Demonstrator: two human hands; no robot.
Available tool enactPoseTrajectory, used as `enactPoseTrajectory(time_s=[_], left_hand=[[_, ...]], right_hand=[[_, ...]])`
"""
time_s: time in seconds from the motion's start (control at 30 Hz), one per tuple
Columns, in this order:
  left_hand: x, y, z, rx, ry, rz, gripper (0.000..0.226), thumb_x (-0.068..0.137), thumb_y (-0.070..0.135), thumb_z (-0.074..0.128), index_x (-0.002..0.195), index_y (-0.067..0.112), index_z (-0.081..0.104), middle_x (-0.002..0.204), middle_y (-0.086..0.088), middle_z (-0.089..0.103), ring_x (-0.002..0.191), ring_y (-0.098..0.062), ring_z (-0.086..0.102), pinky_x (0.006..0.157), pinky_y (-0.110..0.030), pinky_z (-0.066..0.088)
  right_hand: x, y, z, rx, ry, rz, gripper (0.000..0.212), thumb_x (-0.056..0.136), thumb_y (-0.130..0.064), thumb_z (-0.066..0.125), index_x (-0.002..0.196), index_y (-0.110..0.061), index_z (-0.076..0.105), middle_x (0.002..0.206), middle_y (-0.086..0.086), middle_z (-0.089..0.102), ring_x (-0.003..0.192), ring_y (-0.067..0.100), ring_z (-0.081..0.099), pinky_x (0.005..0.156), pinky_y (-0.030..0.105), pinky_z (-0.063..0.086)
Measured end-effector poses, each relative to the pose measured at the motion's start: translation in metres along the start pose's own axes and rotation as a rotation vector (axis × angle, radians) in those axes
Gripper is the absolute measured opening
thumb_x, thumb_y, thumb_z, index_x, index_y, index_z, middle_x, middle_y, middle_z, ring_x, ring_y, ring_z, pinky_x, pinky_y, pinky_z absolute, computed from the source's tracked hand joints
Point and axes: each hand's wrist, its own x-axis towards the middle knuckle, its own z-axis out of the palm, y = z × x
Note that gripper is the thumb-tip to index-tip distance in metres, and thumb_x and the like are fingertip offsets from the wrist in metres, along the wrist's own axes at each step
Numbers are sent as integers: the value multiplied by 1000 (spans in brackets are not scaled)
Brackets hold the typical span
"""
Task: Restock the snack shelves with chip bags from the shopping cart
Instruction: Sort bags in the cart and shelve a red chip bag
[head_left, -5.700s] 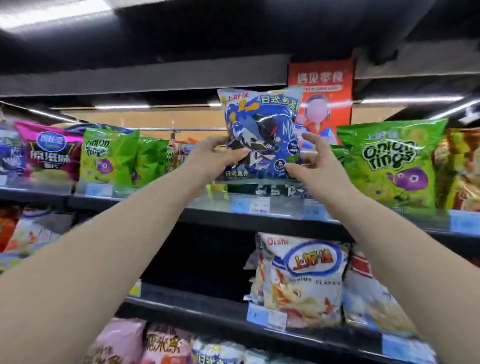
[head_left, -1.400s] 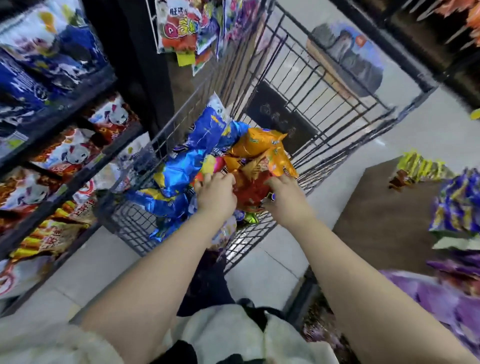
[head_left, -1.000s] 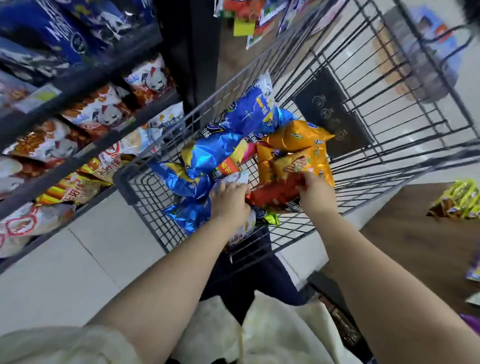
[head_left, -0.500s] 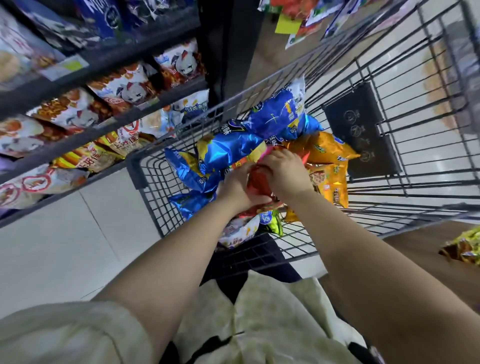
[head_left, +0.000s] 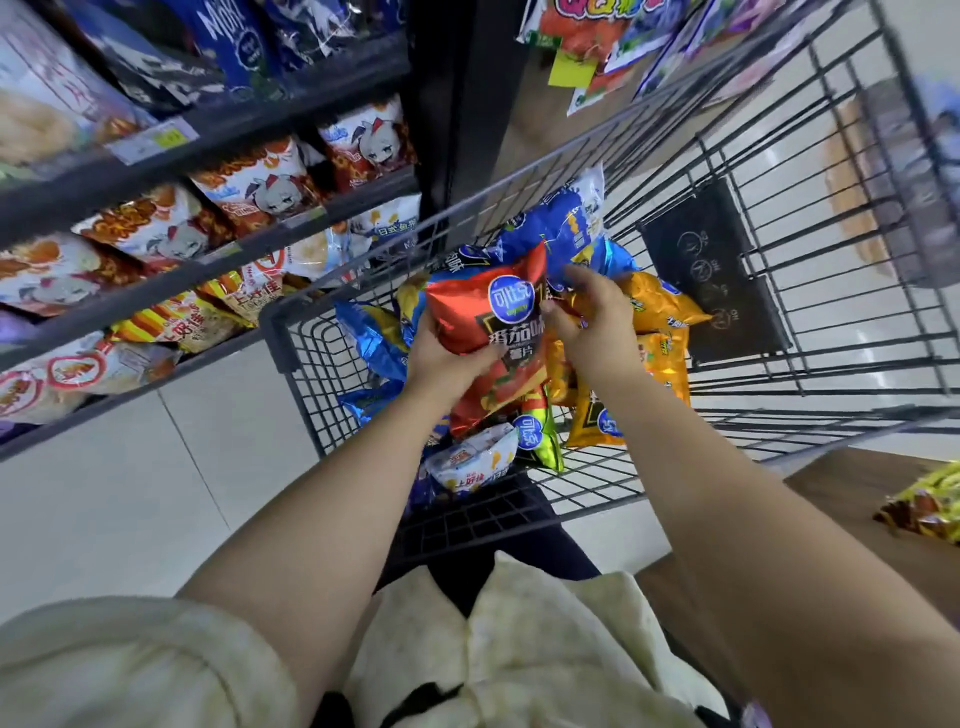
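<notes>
A red chip bag (head_left: 488, 332) with a blue round logo is lifted above the pile in the black wire shopping cart (head_left: 779, 291). My left hand (head_left: 441, 358) grips its lower left side. My right hand (head_left: 592, 317) holds its right edge, fingers partly spread. Under it lie blue chip bags (head_left: 561, 234), orange chip bags (head_left: 660, 332), a green bag (head_left: 540, 436) and a white bag (head_left: 472, 460). The snack shelves (head_left: 208, 182) stand to the left, filled with bags.
Hanging snack packs (head_left: 587, 31) dangle beyond the cart's far end. A brown wooden surface (head_left: 852, 504) at the right carries a yellow bag (head_left: 930, 504). Pale floor tiles (head_left: 130, 467) lie between the shelves and the cart.
Earlier both hands set a blue bag on an upper shelf, then dug into the cart's pile. Now they have pulled the red bag up out of the pile, its front facing me.
</notes>
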Motion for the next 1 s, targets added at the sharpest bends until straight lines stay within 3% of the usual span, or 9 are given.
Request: enactPoseTrajectory(time_s=[0.1,0.23,0.37,0.47,0.57,0.67,0.77,0.83,1.0], left_hand=[[-9,16,-25,-142,-38,-19,66,62,23,90,113,39,51,97,23,69,89,7,66,73,-15,50],[-29,28,-57,-234,-122,-98,56,66,26,87,107,42,53,97,20,71,90,-1,66,79,-29,49],[-62,35,-76,-291,-114,-177,50,61,41,83,103,47,58,108,7,72,100,-23,69,87,-46,53],[-91,35,-83,-346,-93,-152,53,64,45,81,113,40,61,101,6,75,91,-22,73,76,-41,56],[-118,34,-89,-444,-29,-143,59,67,44,82,119,31,60,105,-1,75,97,-29,71,85,-48,56],[-150,32,-96,-539,40,-151,62,67,42,84,121,32,55,106,-4,74,94,-30,72,82,-48,57],[-188,23,-105,-546,111,-117,65,60,41,81,118,33,53,101,0,75,90,-24,73,71,-36,58],[-215,13,-113,-543,150,-85,65,61,37,80,119,34,51,105,1,75,93,-22,73,70,-32,57],[-275,-13,-136,-617,345,-29,64,71,28,78,129,29,51,116,-3,71,100,-25,70,88,-40,55]], right_hand=[[-21,9,-4,289,-141,278,61,81,-48,72,133,-26,50,131,-3,58,119,18,55,97,35,46],[-45,9,-3,392,-456,348,68,72,-55,74,131,-27,53,126,3,63,111,18,62,95,32,49],[-60,-1,0,719,-705,405,70,64,-33,81,129,-23,55,118,8,66,107,24,60,107,38,41],[-66,-14,7,698,-875,351,90,57,-28,91,137,-29,49,123,-2,67,119,17,59,108,36,37],[-73,-28,16,624,-885,293,97,43,-38,96,130,-34,53,120,-3,70,115,19,63,106,42,41],[-87,-41,23,611,-865,237,69,48,-36,91,111,-42,64,115,-4,71,114,23,64,103,44,45],[-101,-51,31,619,-874,178,67,60,-29,89,121,-33,63,112,-5,72,111,21,65,102,43,45],[-112,-60,36,562,-906,98,58,68,-29,85,121,-33,62,109,-9,73,107,17,66,93,36,48],[-149,-101,49,422,-1018,-129,46,72,-36,82,111,-35,58,93,-23,73,85,-2,69,72,21,47]])
